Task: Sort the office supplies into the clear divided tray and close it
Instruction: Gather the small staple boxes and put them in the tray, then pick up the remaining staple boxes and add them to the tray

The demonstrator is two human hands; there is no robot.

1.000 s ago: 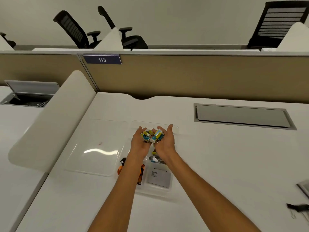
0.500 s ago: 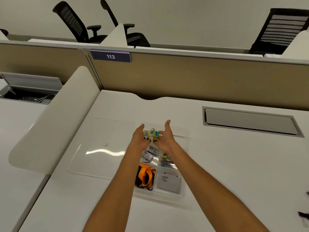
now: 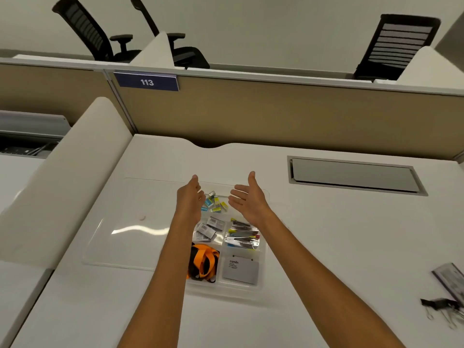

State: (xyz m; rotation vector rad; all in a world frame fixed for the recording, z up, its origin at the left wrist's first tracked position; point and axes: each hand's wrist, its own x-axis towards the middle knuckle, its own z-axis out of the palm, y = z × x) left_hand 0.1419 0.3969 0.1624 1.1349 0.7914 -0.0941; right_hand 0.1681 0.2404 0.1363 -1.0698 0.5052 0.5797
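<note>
The clear divided tray (image 3: pixel 262 285) lies on the white desk with its clear lid (image 3: pixel 130 222) flat open to the left. Several small yellow and blue boxes (image 3: pixel 215 203) lie in the tray's far compartment. Nearer compartments hold small grey packets (image 3: pixel 209 228), silver clips (image 3: pixel 242 237), an orange lanyard (image 3: pixel 203 263) and a grey card pack (image 3: pixel 240 270). My left hand (image 3: pixel 190 200) and my right hand (image 3: pixel 247 200) hover apart on either side of the far compartment, both with straight fingers and holding nothing.
Black binder clips (image 3: pixel 438 306) and a silver packet (image 3: pixel 449 278) lie at the desk's right edge. A grey cable hatch (image 3: pixel 351 175) is set into the desk at the back right. A white curved divider (image 3: pixel 62 184) borders the left; a tan partition (image 3: pixel 276 114) stands behind.
My cupped hands, which held the small yellow and blue boxes together, have parted. The boxes now lie in the tray's far compartment.
</note>
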